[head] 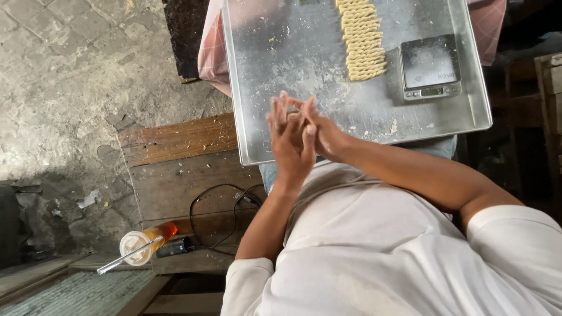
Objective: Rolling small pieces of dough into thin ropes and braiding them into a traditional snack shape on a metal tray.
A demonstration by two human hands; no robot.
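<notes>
1. The left hand (291,143) and right hand (321,130) are pressed together palm to palm, fingers extended, above the near edge of one metal tray (293,58). Whether a piece of dough sits between the palms cannot be told; nothing shows between them.
2. One tray is present, rectangular, with a raised rim, dusted with flour and crumbs. It rests across the person's lap; its near-left corner overhangs a wooden bench (175,169).
3. One row of twisted dough sticks (363,38) lies on the tray's far half, stacked side by side; the pieces are too close-packed to count exactly. The row's top runs out of view.
4. One small digital scale (430,67) stands just beside the row, on its right, near the tray's right rim.
5. Open room: the tray's left half and the near strip by the hands are bare metal, apart from scattered crumbs.
6. On the bench: one black cable (216,216) looped near the person's left elbow.
7. One plastic cup (143,239) of orange drink with one straw lies at the bench's near-left end.
8. Stone paving (64,82) lies to the left.
</notes>
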